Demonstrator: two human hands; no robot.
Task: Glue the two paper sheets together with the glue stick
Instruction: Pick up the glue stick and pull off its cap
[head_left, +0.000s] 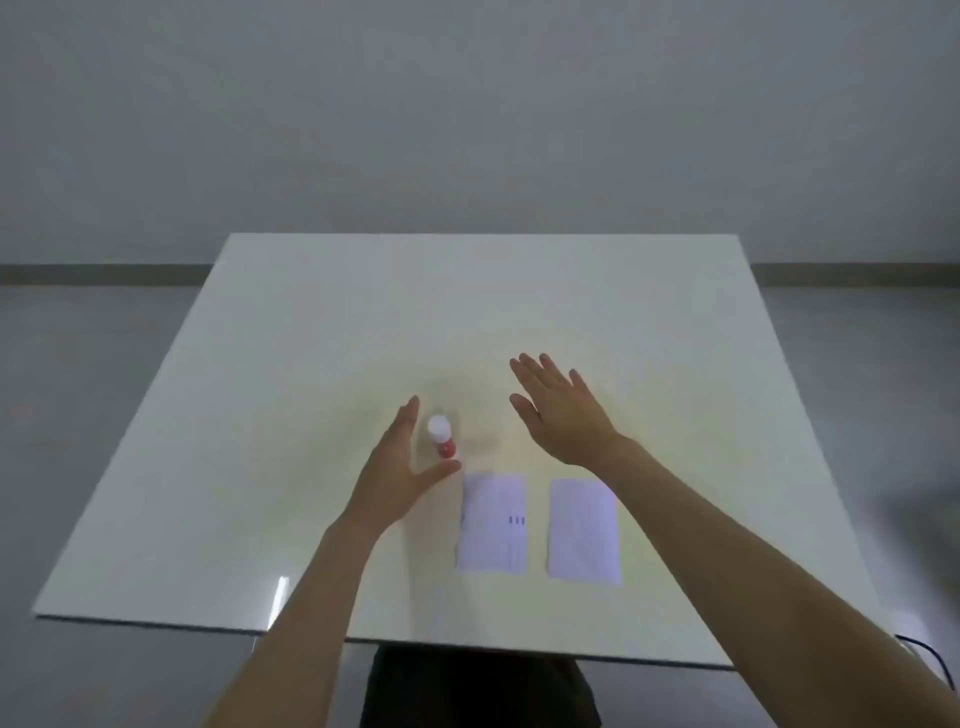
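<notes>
Glue stick (442, 439): stands upright on the table, just left of frame centre; white cap on top, red body below.
Left hand (396, 475): spread wide around the stick, fingers straight up its left side, thumb reaching under it at lower right; the thumb tip sits at the stick's base, though whether it touches cannot be told. Nothing is grasped.
Right hand (563, 415): flat and unclenched, palm down, fingers spread and pointing toward the upper left of the frame; it hovers right of the stick and well apart from it, holding nothing.
Left sheet (493, 522): lies flat in the lower centre, below the stick, with a few small dark marks near its right edge.
Right sheet (584, 527): lies flat just beside the first, a narrow strip of table between them; the right forearm crosses its upper right corner.
Table (311, 312): white and glossy, filling the middle of the frame.
</notes>
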